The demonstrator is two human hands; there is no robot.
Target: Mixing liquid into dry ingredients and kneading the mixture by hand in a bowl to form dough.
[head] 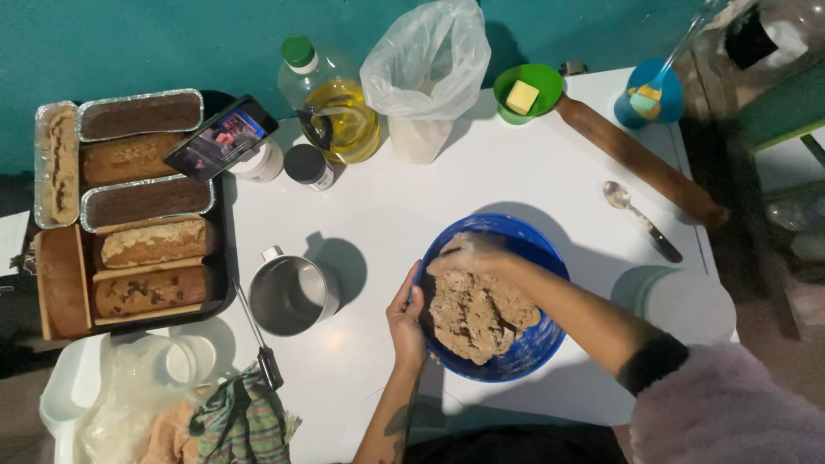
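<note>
A blue bowl stands on the white table and holds a lump of brown dough. My left hand grips the bowl's left rim. My right hand, dusted with flour, presses into the top of the dough inside the bowl, fingers curled on it. My right forearm crosses over the bowl from the lower right, with a fuzzy pink sleeve and a dark cuff.
A metal cup sits left of the bowl. At the far left is a black tray of baked loaves with a phone. Behind stand an oil bottle, a plastic bag, a green butter bowl, a rolling pin and a spoon.
</note>
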